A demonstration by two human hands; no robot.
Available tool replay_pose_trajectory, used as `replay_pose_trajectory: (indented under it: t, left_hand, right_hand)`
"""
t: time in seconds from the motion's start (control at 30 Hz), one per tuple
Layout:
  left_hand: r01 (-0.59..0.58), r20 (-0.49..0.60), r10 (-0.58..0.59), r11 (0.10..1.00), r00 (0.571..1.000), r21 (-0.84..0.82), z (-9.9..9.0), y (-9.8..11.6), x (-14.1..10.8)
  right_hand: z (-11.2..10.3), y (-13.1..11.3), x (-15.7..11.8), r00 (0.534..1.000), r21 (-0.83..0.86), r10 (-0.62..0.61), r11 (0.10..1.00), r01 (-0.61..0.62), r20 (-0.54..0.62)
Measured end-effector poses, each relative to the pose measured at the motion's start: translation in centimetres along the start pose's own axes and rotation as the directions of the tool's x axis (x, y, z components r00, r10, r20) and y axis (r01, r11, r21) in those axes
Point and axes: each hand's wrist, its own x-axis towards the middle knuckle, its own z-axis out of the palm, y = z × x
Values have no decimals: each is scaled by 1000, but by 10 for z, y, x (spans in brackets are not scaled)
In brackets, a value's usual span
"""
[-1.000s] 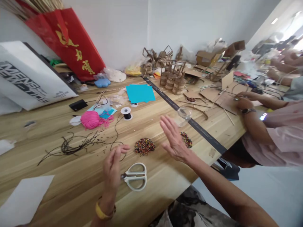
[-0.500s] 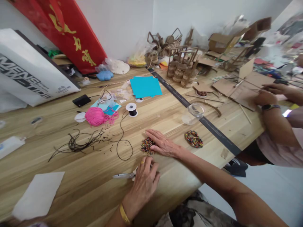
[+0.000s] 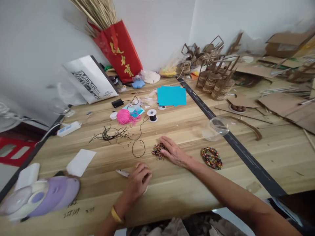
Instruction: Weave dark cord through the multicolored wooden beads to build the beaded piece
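My right hand (image 3: 174, 153) lies flat with its fingers stretched out, against a small heap of loose coloured beads (image 3: 157, 152). Part of the heap is hidden under the fingers. Nearer the table's front edge, my left hand (image 3: 139, 179) has its fingers curled over the handles of a pair of scissors (image 3: 122, 172); the blades point left and most of the handles are covered. A coiled string of coloured beads (image 3: 211, 158) rests to the right of my right forearm. Beyond the hands, black cord (image 3: 138, 148) runs in a loop to a white spool (image 3: 152, 115).
Cut black cords (image 3: 108, 133), pink yarn (image 3: 123, 116) and blue sheets (image 3: 171, 95) lie further back. A clear round container (image 3: 219, 126) stands by the dark strip (image 3: 242, 154). Small woven baskets (image 3: 211, 83) are behind. A purple-and-white device (image 3: 52, 195) sits front left.
The view has swung left, bringing in the purple device and power strip; the other person's arms have left the picture. My left hand and the scissors have shifted slightly left. My right hand stays at the beads.
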Motion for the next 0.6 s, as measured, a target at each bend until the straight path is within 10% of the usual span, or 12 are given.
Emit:
replay_pose_trajectory:
  t: [0.13,0.6]
  left_hand:
    - [167,8,-168,983,986,76,1,9,24]
    - [105,-5,-110,937,994,333,30,4,47]
  right_hand:
    - [-2,-7,-3,990,63,-52,996,61,-129]
    - [-20,-12,1,968,31,32,999,-26,-249]
